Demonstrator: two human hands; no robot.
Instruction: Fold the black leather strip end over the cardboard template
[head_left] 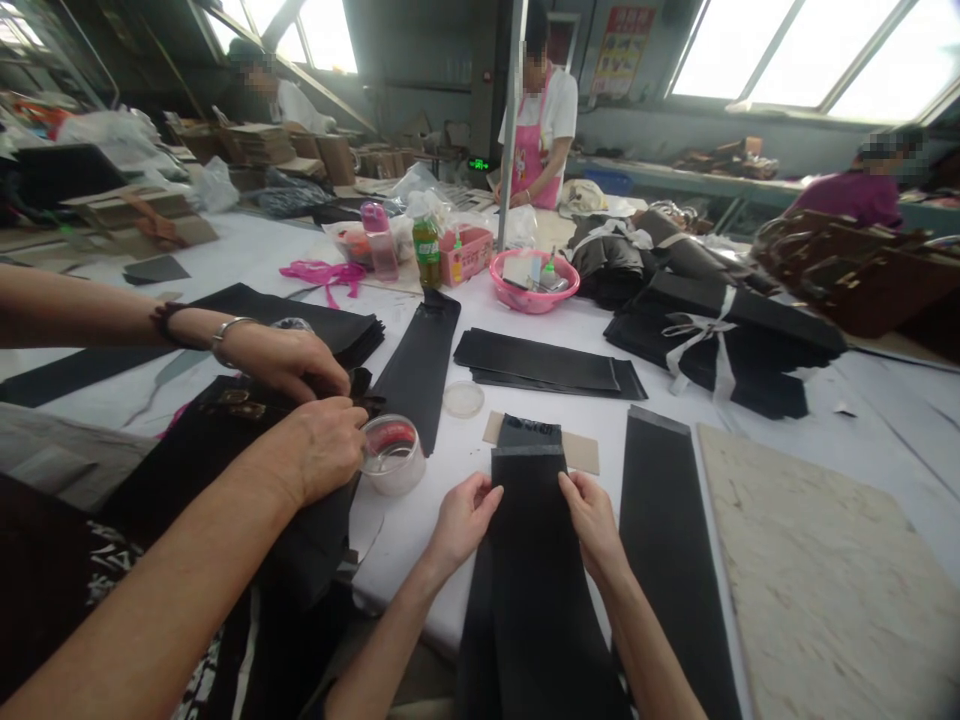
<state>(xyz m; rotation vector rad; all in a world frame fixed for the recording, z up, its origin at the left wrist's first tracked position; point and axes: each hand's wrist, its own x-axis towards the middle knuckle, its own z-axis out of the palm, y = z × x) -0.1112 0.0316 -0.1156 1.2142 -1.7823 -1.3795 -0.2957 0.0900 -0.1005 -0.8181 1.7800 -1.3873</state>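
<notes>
A long black sheet [529, 560] lies lengthwise on the white table [450, 500] in front of me, its far end resting on a strip of brown card [583, 452]. My left hand [461, 520] pinches the sheet's left edge. My right hand [592, 520] pinches its right edge at the same height. Both sets of fingers are closed on the material. A second black sheet [664, 540] lies flat just right of my right hand.
A co-worker's two hands [300, 400] work on black pieces at my left, beside a round tub of glue [391, 455] and its lid [463, 398]. Stacks of black sheets [547, 365], a pink basin [534, 285], bottles and a pale board [817, 580] surround me. Other people work at the back.
</notes>
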